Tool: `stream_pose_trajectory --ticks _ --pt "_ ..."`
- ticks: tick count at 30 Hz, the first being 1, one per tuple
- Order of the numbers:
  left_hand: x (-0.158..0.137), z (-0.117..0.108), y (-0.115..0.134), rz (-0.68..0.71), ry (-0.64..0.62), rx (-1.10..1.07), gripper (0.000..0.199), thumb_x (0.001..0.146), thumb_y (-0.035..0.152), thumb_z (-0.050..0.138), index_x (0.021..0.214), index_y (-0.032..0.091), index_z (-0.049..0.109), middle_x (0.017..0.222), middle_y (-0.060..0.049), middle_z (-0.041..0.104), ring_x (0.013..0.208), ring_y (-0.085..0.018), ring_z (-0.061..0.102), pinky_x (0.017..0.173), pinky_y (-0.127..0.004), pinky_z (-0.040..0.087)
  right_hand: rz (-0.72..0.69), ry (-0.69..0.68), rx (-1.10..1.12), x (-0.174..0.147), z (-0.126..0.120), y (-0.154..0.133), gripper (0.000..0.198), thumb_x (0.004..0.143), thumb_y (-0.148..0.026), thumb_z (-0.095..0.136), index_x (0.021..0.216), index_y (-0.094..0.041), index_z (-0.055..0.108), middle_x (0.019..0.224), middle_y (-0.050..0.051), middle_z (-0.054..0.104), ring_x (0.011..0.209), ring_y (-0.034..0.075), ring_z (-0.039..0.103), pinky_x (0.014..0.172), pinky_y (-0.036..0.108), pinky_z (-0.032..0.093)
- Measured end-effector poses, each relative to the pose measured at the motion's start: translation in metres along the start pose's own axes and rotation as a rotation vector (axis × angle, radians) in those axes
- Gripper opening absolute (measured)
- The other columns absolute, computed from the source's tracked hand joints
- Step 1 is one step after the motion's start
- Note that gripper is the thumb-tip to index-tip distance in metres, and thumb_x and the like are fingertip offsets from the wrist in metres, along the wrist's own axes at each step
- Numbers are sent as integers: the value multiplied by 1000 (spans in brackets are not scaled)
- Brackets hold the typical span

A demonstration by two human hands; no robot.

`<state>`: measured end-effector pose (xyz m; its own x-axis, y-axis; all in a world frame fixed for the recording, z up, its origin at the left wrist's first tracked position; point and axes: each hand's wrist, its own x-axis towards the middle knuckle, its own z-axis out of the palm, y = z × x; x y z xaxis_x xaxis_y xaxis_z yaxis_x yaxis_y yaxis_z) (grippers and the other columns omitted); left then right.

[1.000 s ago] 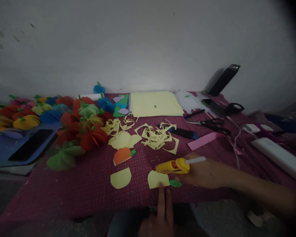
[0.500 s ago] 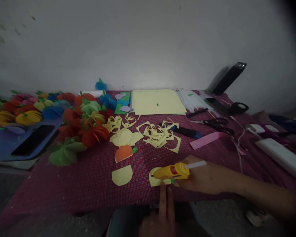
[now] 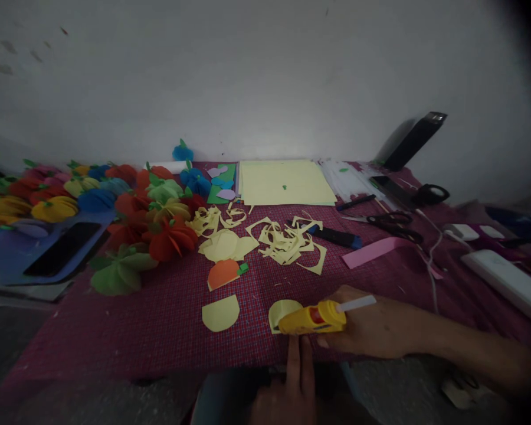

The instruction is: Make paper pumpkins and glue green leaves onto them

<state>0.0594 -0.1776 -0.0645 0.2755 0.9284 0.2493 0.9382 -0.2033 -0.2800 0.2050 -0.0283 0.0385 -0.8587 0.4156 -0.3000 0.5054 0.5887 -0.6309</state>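
My right hand (image 3: 369, 324) is closed around a yellow hot glue gun (image 3: 314, 319), with a white glue stick (image 3: 358, 303) jutting from its back end. Its dark nozzle is over the lower left of a pale yellow paper cutout (image 3: 284, 306), partly covered by the gun. From the near side, my left hand (image 3: 287, 389) stretches two fingers to the cutout's lower edge; its other fingers are hard to make out. Left of these lies a second yellow cutout (image 3: 221, 313). Behind that is an orange paper pumpkin shape (image 3: 222, 274) with a green stem (image 3: 243, 269).
Yellow paper scraps (image 3: 287, 242) and stacked cutouts (image 3: 225, 245) lie mid-table. Colourful paper pumpkins (image 3: 170, 236) crowd the left, beside a phone (image 3: 64, 249). Yellow sheets (image 3: 287, 182) lie by the wall. Scissors (image 3: 389, 220), a cutter (image 3: 336, 236) and a white power strip (image 3: 507, 286) are right.
My right hand has brought the glue gun slightly toward me and right, so its nozzle moved from the cutout's left middle to its lower left. My left fingers stay at the lower edge.
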Motion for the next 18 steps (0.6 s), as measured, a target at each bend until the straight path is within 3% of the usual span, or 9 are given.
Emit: stream_pose_trajectory --ticks 7,13,18 --pt "1 -2 0 -22 -16 -10 47 76 23 54 123 30 56 145 -12 32 29 0 42 24 -17 37 32 102 -95 6 -9 -3 18 82 -31 54 87 -17 65 79 4 68 65 15 59 61 23 43" --pt "0 -2 -1 13 -22 12 47 77 23 53 124 29 55 148 -13 23 30 1 42 25 -16 38 163 47 -22 10 -14 -2 12 79 -25 55 79 -17 64 64 -1 63 48 10 49 45 19 35" --pt "2 -4 -2 15 -40 -15 46 77 23 53 124 28 55 144 -13 33 30 0 43 25 -16 39 160 42 52 8 -17 1 11 80 -24 54 79 -18 63 49 -5 55 41 9 45 43 19 34"
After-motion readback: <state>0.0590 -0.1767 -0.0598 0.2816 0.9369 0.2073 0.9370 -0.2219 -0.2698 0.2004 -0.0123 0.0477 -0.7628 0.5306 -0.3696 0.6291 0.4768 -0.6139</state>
